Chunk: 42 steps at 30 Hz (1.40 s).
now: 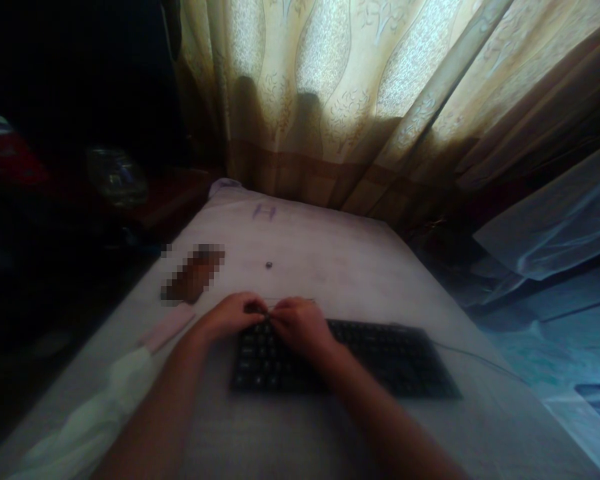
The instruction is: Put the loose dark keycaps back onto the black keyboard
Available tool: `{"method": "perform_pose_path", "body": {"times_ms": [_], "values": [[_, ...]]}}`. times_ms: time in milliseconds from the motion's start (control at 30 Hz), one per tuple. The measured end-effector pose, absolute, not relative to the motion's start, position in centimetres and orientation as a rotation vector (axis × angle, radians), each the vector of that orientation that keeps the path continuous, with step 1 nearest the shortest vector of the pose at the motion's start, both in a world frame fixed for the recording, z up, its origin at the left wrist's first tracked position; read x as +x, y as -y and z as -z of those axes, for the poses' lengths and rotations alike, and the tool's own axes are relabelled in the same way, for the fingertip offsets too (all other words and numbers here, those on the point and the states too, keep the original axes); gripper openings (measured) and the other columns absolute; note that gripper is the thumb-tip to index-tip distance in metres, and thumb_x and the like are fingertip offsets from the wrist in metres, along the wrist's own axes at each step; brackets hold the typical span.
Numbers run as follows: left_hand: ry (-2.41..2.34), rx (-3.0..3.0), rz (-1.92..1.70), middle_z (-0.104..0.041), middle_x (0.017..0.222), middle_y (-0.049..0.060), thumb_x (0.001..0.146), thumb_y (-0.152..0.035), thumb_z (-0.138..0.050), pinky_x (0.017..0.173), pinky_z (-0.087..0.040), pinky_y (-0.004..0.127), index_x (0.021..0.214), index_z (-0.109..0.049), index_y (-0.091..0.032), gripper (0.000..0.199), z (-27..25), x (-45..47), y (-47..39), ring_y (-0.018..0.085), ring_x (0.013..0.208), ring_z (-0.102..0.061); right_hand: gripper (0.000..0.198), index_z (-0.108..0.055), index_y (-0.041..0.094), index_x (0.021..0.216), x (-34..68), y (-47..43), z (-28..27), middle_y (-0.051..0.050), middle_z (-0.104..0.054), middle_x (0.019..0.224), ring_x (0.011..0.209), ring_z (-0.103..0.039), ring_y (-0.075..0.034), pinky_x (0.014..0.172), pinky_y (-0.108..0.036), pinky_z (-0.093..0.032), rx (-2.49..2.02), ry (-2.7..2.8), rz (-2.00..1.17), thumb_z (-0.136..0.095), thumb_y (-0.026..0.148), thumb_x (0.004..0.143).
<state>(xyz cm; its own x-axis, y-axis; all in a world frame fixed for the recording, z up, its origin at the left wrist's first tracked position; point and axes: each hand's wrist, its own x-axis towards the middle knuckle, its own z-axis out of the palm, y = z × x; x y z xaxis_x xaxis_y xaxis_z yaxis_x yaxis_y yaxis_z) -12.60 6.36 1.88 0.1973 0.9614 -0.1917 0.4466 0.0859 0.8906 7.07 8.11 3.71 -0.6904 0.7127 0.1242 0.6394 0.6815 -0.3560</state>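
Note:
A black keyboard lies on a pale cloth-covered surface. Over its upper left corner, my left hand and my right hand meet, fingertips close together. Both hands are closed in a pinch around something small and dark, too blurred to name. Thin straight lines show just behind the fingers; I cannot tell whether they belong to the held thing. Past the hands, a tiny dark object rests on the cloth. My right hand and forearm hide part of the keys.
Left of the hands lie a pixelated brown item, a pink flat piece and crumpled white cloth. The keyboard's cable runs off to the right. Patterned curtains hang behind the pale covered surface.

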Motion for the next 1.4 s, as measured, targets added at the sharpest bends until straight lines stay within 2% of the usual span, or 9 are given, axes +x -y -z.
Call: {"method": "perform_pose_path", "body": {"times_ms": [133, 233, 400, 633, 833, 1000, 1400], "values": [[-1.416, 1.518, -0.675, -0.072, 0.089, 0.003, 0.063, -0.036, -0.064, 0.086, -0.05, 0.035, 0.085, -0.066, -0.021, 0.026, -2.1, -12.5, -6.3, 0.023, 0.092, -0.066, 0.021, -0.078, 0.022, 0.09, 7.0, -8.1, -4.2, -0.007, -0.074, 0.097, 0.088, -0.065, -0.021, 0.083, -0.031, -0.045, -1.07, 2.716, -0.328, -0.058, 0.028, 0.091], [-1.426, 1.521, -0.67, -0.072, 0.089, 0.003, 0.063, -0.036, -0.064, 0.087, -0.049, 0.036, 0.084, -0.066, -0.021, 0.026, -2.2, -12.4, -6.3, 0.023, 0.092, -0.066, 0.016, -0.078, 0.024, 0.092, 6.9, -8.4, -4.0, -0.005, -0.075, 0.098, 0.089, -0.066, -0.018, 0.082, -0.028, -0.046, -1.126, 2.588, -0.536, -0.062, 0.026, 0.088], [-1.441, 1.519, -0.659, -0.072, 0.089, 0.003, 0.063, -0.036, -0.062, 0.084, -0.05, 0.035, 0.083, -0.067, -0.021, 0.025, -2.3, -12.3, -6.4, 0.023, 0.09, -0.067, 0.015, -0.078, 0.025, 0.091, 6.5, -9.2, -3.8, -0.002, -0.077, 0.089, 0.085, -0.069, -0.018, 0.077, -0.026, -0.049, -1.397, 2.294, -1.005, -0.072, 0.022, 0.077], [-1.47, 1.501, -0.652, -0.072, 0.086, 0.002, 0.064, -0.035, -0.061, 0.078, -0.051, 0.032, 0.083, -0.067, -0.021, 0.024, -2.5, -12.1, -6.2, 0.022, 0.088, -0.067, 0.009, -0.078, 0.022, 0.08, 6.1, -10.6, -3.9, 0.001, -0.074, 0.074, 0.074, -0.067, -0.015, 0.063, -0.022, -0.046, -1.547, 2.151, -1.334, -0.076, 0.022, 0.072], [-1.513, 1.488, -0.653, -0.072, 0.083, 0.002, 0.064, -0.037, -0.062, 0.077, -0.05, 0.031, 0.08, -0.067, -0.021, 0.024, -2.4, -11.8, -6.4, 0.022, 0.086, -0.067, 0.006, -0.076, 0.019, 0.076, 5.9, -11.0, -4.3, 0.001, -0.072, 0.07, 0.067, -0.062, -0.012, 0.063, -0.021, -0.044, -1.551, 2.078, -1.421, -0.075, 0.016, 0.071], [-1.527, 1.49, -0.663, -0.072, 0.081, 0.002, 0.064, -0.037, -0.061, 0.075, -0.049, 0.03, 0.078, -0.068, -0.021, 0.022, -2.2, -11.7, -6.6, 0.022, 0.085, -0.066, 0.001, -0.075, 0.018, 0.072, 6.0, -11.2, -4.8, 0.002, -0.068, 0.063, 0.061, -0.058, -0.011, 0.06, -0.02, -0.042, -1.575, 2.096, -1.466, -0.074, 0.018, 0.073], [-1.549, 1.485, -0.654, -0.069, 0.074, 0.001, 0.063, -0.037, -0.06, 0.069, -0.047, 0.029, 0.073, -0.067, -0.021, 0.02, -1.8, -11.6, -6.7, 0.021, 0.079, -0.064, 0.004, -0.074, 0.018, 0.071, 5.6, -11.3, -5.5, 0.002, -0.065, 0.06, 0.058, -0.053, -0.01, 0.056, -0.021, -0.038, -1.611, 2.189, -1.453, -0.072, 0.018, 0.074]]}}
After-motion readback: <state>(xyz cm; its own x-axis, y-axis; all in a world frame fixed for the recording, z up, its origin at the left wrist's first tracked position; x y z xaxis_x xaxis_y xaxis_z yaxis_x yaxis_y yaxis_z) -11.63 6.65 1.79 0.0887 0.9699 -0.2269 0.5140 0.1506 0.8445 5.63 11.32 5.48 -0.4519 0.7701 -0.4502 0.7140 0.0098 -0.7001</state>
